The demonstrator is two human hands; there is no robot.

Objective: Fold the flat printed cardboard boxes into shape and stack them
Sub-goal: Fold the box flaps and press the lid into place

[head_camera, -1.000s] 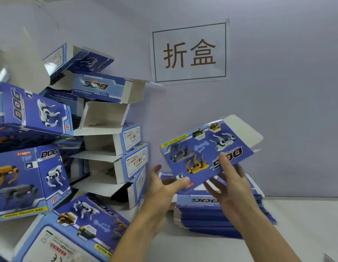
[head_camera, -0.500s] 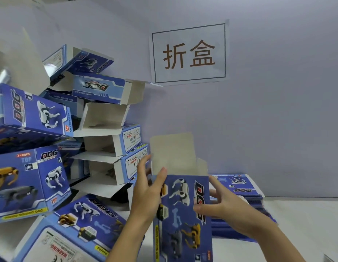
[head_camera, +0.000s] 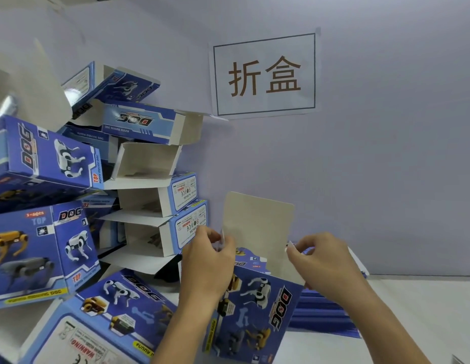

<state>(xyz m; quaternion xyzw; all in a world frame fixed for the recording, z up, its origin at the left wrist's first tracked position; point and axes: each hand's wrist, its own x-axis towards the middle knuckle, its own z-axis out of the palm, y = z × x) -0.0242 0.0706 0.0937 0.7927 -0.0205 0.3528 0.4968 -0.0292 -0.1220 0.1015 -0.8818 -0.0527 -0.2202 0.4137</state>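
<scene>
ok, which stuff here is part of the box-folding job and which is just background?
In the job:
- box being opened, top flap up
- left hand and right hand, each pinching a side flap
- flat stack
- folded pile

Background:
- wall sign
- table

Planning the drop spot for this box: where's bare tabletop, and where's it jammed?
Bare white tabletop runs right of the flat box stack, out to the wall. Left is crowded: the folded-box pile reaches the left hand. Both hands, right hand too, hold the half-opened box.
</scene>
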